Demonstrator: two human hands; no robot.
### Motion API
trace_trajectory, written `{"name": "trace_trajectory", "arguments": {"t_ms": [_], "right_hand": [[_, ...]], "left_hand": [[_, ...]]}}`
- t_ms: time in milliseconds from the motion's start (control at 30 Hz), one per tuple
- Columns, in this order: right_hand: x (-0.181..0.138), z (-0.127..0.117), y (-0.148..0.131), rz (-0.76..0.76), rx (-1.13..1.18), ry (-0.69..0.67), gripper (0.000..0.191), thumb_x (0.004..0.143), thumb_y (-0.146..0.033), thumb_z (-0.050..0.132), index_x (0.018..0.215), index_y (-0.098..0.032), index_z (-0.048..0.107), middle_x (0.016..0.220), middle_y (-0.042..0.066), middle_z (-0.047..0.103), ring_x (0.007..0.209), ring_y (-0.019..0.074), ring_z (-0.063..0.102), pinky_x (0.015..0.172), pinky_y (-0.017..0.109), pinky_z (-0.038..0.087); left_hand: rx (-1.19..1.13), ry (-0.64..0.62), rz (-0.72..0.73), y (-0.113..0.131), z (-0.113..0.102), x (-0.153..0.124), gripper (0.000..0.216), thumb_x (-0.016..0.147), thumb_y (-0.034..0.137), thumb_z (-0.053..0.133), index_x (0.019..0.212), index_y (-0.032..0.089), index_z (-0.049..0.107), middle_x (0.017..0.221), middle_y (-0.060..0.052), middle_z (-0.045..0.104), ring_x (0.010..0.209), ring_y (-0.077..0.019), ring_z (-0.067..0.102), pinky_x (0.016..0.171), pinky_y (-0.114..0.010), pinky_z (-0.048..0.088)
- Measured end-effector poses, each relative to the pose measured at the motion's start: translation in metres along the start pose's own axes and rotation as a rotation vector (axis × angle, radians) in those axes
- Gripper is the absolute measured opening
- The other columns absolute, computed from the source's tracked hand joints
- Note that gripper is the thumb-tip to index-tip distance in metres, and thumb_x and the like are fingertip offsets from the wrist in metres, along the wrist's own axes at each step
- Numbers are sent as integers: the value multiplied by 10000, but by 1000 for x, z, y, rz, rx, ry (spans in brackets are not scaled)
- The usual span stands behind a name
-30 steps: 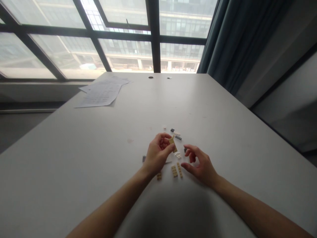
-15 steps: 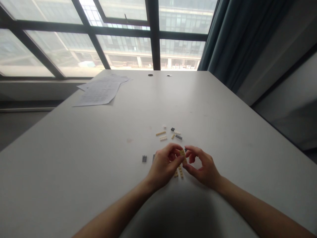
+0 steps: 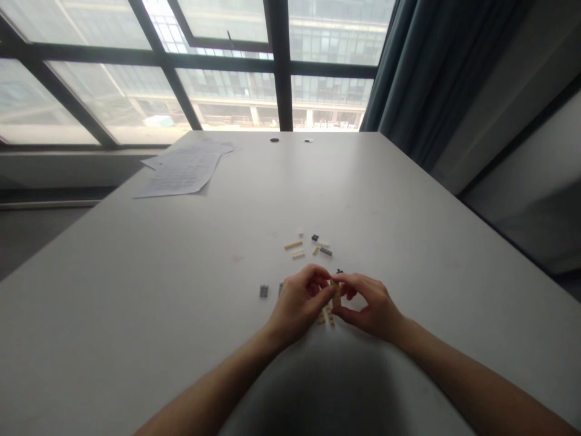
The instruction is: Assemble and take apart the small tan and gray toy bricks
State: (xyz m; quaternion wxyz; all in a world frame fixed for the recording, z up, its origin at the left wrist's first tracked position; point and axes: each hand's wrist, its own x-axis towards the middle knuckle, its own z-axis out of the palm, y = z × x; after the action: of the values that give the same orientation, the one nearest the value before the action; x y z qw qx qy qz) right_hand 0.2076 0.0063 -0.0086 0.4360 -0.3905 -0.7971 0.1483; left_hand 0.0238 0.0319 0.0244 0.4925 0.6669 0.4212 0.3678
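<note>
A tan toy building brick [image 3: 336, 297] is held up between my two hands, above the table. My left hand [image 3: 300, 301] is closed, pinching the brick's left side between thumb and fingers. From the right, my right hand [image 3: 370, 303] grips it too, index fingertip at its upper end and thumb at its lower end. Beneath the hands, tan studded strips [image 3: 330, 316] lie partly covered. A grey square piece [image 3: 264, 291] rests left of my left hand, with another grey piece [image 3: 280, 289] mostly hidden behind that hand. Just beyond my right fingers shows a dark small piece [image 3: 339, 271].
Farther out lie several small pieces: a tan strip [image 3: 293, 245], a cream strip [image 3: 298, 254], a dark grey strip [image 3: 325, 251] and a black piece [image 3: 315, 238]. Printed papers [image 3: 181, 172] lie on the white table [image 3: 181, 272] at far left, near the windows.
My right thumb and index finger have closed onto the tan brick, which now stands more upright. The view has shifted slightly.
</note>
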Motion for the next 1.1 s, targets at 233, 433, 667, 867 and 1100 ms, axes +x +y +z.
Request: {"name": "trace_trajectory", "arguments": {"t_ms": [233,433,667,867,1100], "right_hand": [[-3,-1,5,4,31,-104,493,729,-428,748,1131,-193,585,704,-3,600,599,139,541,604,279,451],[4,-1,2,569,693,-81,431,712,-499,712,987,-174,646,637,-15,569,570,123,503,551,248,416],[5,1,6,782,1018,-43,428,646,-484,742,910,-155,668,605,-11,556,546,115,457,539,243,367],[2,-4,9,631,872,-124,446,670,-458,771,989,-175,641,662,-23,535,579,110,450,527,228,340],[3,-15,9,362,400,-182,428,683,-411,775,1016,-187,627,689,-22,559,642,133,515,633,260,413]], "left_hand": [[98,39,65,-1,-3,1,190,820,345,646,791,159,623,651,14,597,609,-106,518,590,-212,421],[161,24,87,-3,-3,0,113,827,272,623,798,164,632,639,21,591,598,-105,509,588,-212,410],[225,-25,144,-7,-1,-3,61,829,222,606,812,172,637,659,14,610,610,-110,536,608,-218,419],[279,-75,234,-10,1,-5,67,848,207,590,802,181,631,737,-4,644,658,-112,568,650,-220,434],[394,-80,368,-11,0,-5,75,848,184,586,774,182,589,718,0,619,661,-116,548,652,-233,414]]}}
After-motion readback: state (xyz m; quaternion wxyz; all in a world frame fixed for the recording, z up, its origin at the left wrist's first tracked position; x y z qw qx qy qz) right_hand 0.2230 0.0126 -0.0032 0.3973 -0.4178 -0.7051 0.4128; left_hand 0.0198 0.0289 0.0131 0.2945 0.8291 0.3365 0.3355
